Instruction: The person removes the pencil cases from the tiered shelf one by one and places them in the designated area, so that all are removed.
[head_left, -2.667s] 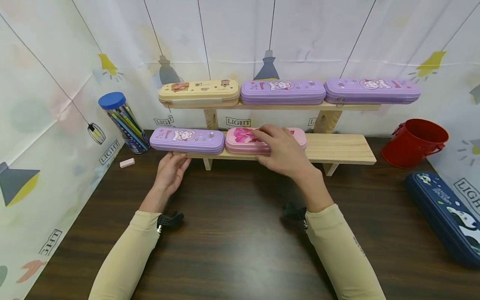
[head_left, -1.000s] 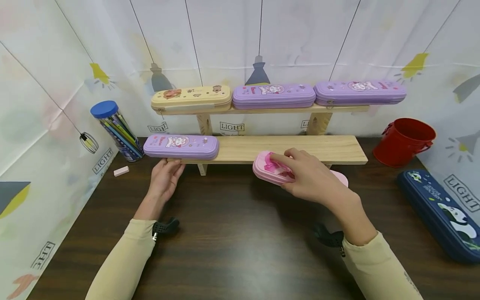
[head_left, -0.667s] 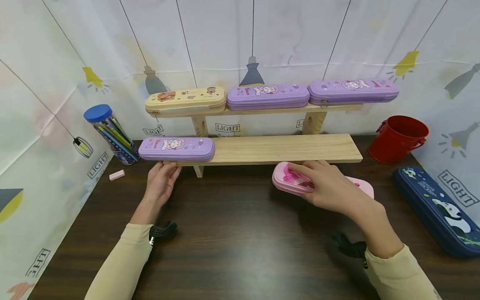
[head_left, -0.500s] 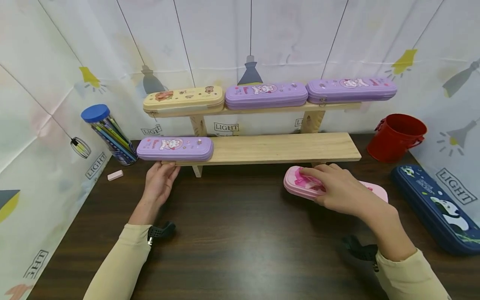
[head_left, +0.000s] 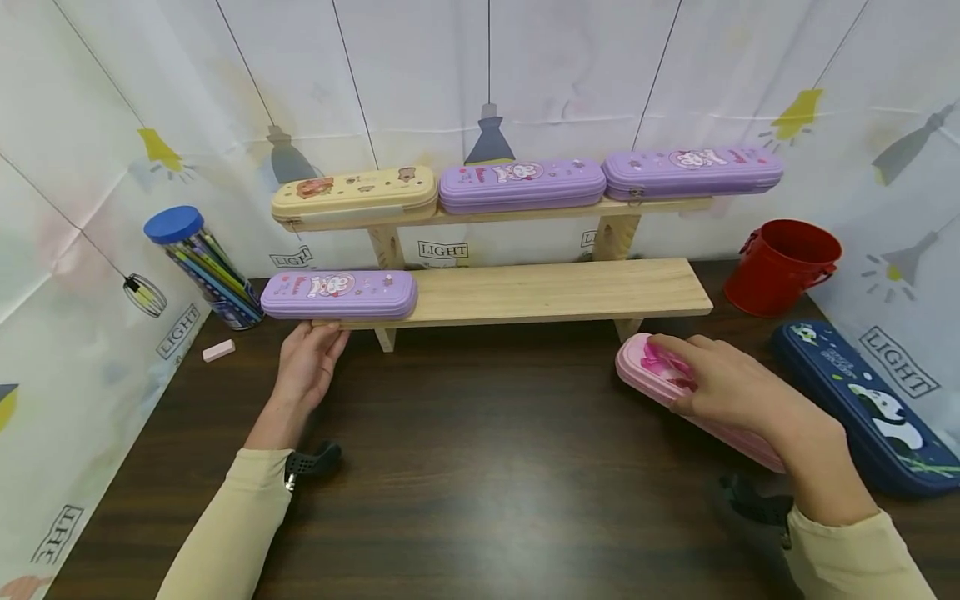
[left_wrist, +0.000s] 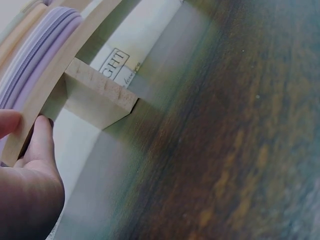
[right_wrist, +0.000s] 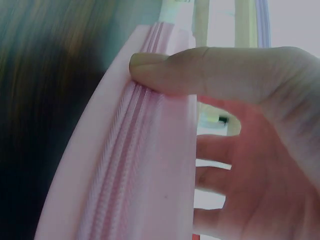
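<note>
My right hand (head_left: 731,385) grips a pink pencil case (head_left: 643,367) across its width, low over the dark table at the right. In the right wrist view the thumb presses on the zipper side of the pink pencil case (right_wrist: 145,165). My left hand (head_left: 303,367) pinches the front edge of the lower wooden shelf (head_left: 555,292) at its left end. A purple pencil case (head_left: 339,295) lies on that shelf just above the left hand. In the left wrist view, the thumb and a finger straddle the shelf board (left_wrist: 45,97).
On the upper shelf sit a yellow pencil case (head_left: 356,196) and two purple pencil cases (head_left: 522,187). A red bucket (head_left: 780,271) and a navy panda case (head_left: 862,400) stand at the right. At the left are a pencil tub (head_left: 206,267) and a small pink eraser-like block (head_left: 218,350).
My right hand has taken the pink pencil case off the lower shelf, carried it right and toward me, and turned it slantwise. The left hand keeps its hold on the shelf.
</note>
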